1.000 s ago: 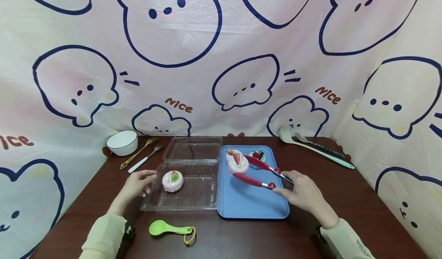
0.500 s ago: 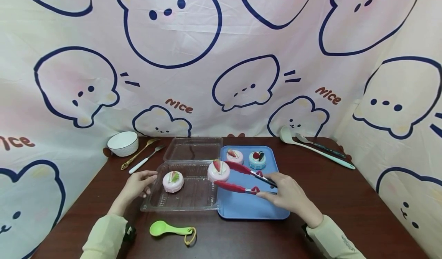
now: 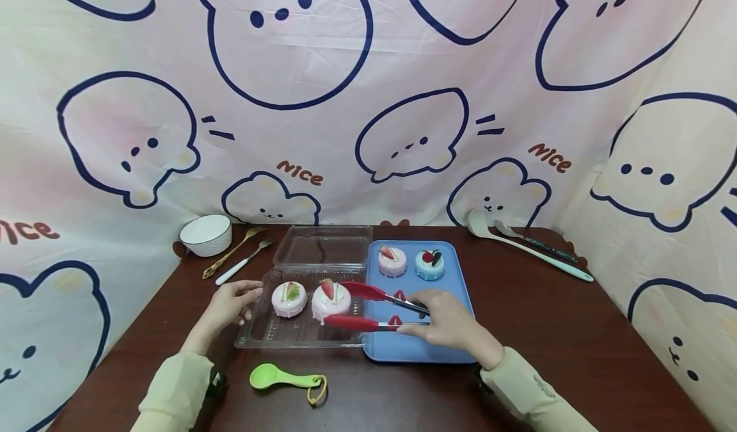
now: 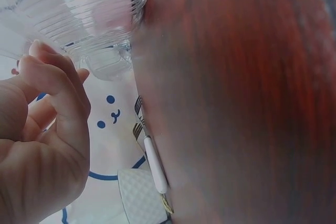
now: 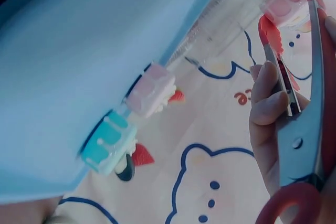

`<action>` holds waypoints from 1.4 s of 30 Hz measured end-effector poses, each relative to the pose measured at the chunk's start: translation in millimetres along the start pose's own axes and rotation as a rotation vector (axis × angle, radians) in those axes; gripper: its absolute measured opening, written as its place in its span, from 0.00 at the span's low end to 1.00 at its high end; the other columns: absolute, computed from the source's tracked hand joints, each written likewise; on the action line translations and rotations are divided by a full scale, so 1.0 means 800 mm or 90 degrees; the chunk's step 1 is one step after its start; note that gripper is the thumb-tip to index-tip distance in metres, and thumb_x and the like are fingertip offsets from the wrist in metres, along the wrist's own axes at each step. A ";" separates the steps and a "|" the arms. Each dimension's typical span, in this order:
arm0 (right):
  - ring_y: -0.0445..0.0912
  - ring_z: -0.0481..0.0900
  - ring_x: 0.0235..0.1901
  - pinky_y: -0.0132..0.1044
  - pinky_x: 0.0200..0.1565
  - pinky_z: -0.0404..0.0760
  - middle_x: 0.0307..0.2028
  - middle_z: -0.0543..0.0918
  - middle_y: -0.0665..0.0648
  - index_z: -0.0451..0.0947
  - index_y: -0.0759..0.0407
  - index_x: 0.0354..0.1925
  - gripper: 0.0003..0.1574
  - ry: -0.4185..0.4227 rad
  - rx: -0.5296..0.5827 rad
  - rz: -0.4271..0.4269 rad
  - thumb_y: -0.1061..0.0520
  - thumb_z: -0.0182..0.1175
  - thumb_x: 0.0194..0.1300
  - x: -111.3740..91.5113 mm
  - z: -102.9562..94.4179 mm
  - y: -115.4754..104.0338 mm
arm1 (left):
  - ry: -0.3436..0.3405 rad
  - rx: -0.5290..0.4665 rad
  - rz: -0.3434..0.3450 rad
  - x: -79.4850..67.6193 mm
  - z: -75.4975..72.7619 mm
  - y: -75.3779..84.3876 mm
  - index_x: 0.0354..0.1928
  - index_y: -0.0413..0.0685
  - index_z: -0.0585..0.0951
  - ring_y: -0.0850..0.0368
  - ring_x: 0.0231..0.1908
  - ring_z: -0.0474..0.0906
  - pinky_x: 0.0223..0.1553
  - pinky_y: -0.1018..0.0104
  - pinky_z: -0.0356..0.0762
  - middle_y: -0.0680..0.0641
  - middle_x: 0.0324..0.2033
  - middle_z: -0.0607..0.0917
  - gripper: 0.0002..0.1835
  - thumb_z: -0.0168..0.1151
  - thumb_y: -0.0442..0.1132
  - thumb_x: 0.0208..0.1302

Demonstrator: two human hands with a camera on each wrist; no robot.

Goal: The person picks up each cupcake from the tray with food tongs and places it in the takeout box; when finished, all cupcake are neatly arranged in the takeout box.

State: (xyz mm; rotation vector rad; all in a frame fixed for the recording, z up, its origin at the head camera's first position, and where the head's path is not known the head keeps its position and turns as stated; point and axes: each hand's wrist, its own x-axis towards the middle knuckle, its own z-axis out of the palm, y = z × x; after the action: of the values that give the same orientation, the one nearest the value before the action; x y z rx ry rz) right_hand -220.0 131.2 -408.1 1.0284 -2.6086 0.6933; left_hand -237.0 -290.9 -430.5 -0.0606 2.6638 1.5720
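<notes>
My right hand [image 3: 451, 320] grips red-tipped kitchen tongs [image 3: 352, 322], whose jaws are closed around a pink toy cake [image 3: 331, 304] with a strawberry on top. The held cake is over the right part of the clear plastic container [image 3: 299, 344]; another pink cake [image 3: 289, 300] with a green garnish sits inside at the left. At the container's left rim, my left hand [image 3: 229, 305] has loosely bent fingers, with fingertips [image 4: 43, 47] right by the clear wall. In the right wrist view, the tongs' red tips flank the cake's pink side [image 5: 286, 4].
A blue tray [image 3: 417, 342] bears a pink cake [image 3: 392, 262] and a blue cake [image 3: 429, 265]. A green measuring spoon [image 3: 282, 378] lies in front. White bowl [image 3: 206, 235], white-handled fork [image 3: 238, 268] and golden fork [image 3: 227, 256] are back left; a ladle [image 3: 518, 246] is back right.
My right hand has carried the strawberry-topped cake in the tongs leftward from the blue tray to the clear container. The left hand has stayed at the container's left rim.
</notes>
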 end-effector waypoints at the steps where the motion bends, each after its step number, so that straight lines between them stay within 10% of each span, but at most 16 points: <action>1: 0.41 0.72 0.28 0.30 0.28 0.71 0.33 0.81 0.51 0.79 0.60 0.44 0.39 -0.010 0.003 0.002 0.29 0.59 0.50 0.002 0.002 -0.001 | -0.001 0.001 0.001 0.000 0.000 0.000 0.57 0.33 0.70 0.59 0.16 0.72 0.17 0.66 0.73 0.42 0.33 0.77 0.21 0.51 0.39 0.66; 42: 0.35 0.68 0.19 0.26 0.22 0.68 0.30 0.81 0.52 0.79 0.59 0.47 0.36 -0.184 -0.027 -0.078 0.34 0.62 0.51 0.080 0.030 -0.026 | 0.000 0.006 -0.001 -0.001 0.001 0.003 0.55 0.33 0.71 0.59 0.15 0.71 0.16 0.66 0.73 0.44 0.26 0.76 0.19 0.51 0.38 0.66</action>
State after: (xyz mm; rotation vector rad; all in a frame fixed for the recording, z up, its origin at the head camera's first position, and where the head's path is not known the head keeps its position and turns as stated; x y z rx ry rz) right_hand -253.3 69.0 -396.6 1.3519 -2.7537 0.4890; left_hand -236.5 -289.3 -428.6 -0.0630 2.6707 1.5577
